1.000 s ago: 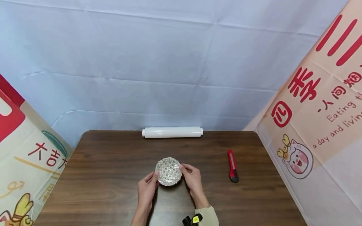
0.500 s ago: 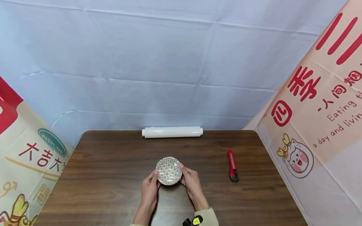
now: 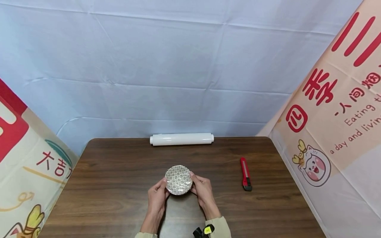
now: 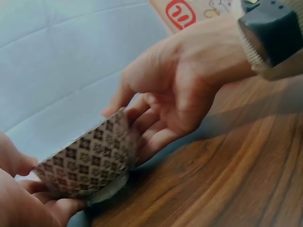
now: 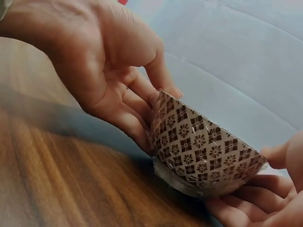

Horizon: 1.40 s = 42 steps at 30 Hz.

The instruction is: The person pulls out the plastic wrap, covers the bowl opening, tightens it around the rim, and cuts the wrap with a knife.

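A small bowl (image 3: 178,180) with a dark diamond-and-flower pattern is held up between both hands, tilted so its mouth shows in the head view. Glossy clear film shows on it, with wrinkles along the side in the right wrist view. My left hand (image 3: 156,197) grips its left side, thumb at the rim and fingers curled beneath. Opposite, my right hand (image 3: 203,191) holds the right side the same way. The bowl's pale foot ring (image 5: 175,178) shows close over the wooden table.
A white roll (image 3: 182,139), looking like plastic film, lies along the table's (image 3: 119,172) far edge. To the right lies a red utility knife (image 3: 245,174) with a black end. A pale cloth (image 3: 166,72) hangs behind, printed banners at both sides.
The bowl and both hands have shifted very slightly right, the left hand a little more. The grip stays on both sides. The roll and knife lie where they were.
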Available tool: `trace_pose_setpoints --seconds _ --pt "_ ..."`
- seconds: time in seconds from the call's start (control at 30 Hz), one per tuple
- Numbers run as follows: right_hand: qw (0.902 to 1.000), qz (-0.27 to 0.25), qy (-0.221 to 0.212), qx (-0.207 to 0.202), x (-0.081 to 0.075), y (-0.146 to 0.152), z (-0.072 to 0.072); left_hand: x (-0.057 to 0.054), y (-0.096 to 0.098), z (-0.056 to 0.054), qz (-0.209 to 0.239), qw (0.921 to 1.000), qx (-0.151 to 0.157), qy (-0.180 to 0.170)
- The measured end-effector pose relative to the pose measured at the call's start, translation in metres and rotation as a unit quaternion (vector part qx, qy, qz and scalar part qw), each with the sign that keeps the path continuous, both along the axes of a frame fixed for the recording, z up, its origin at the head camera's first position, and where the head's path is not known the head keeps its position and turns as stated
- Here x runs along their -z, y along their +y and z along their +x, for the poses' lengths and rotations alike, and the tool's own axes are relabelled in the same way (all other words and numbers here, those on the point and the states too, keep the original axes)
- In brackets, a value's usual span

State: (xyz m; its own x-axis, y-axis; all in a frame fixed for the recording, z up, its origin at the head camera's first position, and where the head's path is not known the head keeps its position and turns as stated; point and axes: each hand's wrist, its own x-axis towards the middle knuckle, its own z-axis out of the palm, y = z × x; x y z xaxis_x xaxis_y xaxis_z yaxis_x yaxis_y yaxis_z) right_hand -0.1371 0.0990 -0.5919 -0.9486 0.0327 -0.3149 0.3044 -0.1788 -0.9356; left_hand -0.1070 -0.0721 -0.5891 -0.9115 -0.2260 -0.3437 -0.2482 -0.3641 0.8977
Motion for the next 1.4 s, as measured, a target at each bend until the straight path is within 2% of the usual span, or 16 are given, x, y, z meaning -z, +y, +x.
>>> trace_pose_setpoints --seconds 0.23,0.37,0.43,0.57,0.7,0.77,0.87,1.07,1.17,1.4 --pt "0.9993 0.033 0.008 0.012 0.001 -0.004 0.003 -0.003 -0.001 0.000 -0.074 0.9969 -0.010 -0.023" --pt "0.9985 0.043 0.028 -0.018 0.001 -0.001 0.012 0.003 -0.002 0.002 -0.071 0.9967 -0.033 -0.017" --pt "0.9977 0.046 0.041 -0.029 -0.002 0.001 0.018 0.004 -0.003 0.003 -0.068 0.9970 -0.035 -0.009" --pt "0.9981 0.026 0.046 -0.032 -0.007 0.000 0.027 0.003 -0.007 0.002 -0.073 0.9972 0.003 0.015" --pt "0.9990 -0.005 0.036 -0.026 -0.007 -0.005 0.030 0.002 -0.011 -0.002 -0.051 0.9968 0.053 0.033" --pt "0.9992 0.000 0.034 -0.020 -0.006 -0.007 0.029 0.003 -0.012 -0.003 -0.035 0.9966 0.066 0.032" --pt "0.9991 0.020 0.035 -0.008 -0.004 -0.010 0.027 0.004 -0.012 -0.003 -0.026 0.9969 0.070 0.026" --pt "0.9996 0.012 0.027 0.001 -0.001 -0.008 0.021 0.007 -0.012 -0.004 -0.063 0.9966 0.051 0.015" --pt "0.9995 0.005 0.031 -0.002 -0.002 -0.007 0.018 0.005 -0.012 -0.007 -0.081 0.9955 0.046 0.014" --pt "0.9995 0.006 0.030 0.007 -0.009 -0.008 0.014 -0.005 -0.011 -0.011 -0.082 0.9957 0.042 0.007"
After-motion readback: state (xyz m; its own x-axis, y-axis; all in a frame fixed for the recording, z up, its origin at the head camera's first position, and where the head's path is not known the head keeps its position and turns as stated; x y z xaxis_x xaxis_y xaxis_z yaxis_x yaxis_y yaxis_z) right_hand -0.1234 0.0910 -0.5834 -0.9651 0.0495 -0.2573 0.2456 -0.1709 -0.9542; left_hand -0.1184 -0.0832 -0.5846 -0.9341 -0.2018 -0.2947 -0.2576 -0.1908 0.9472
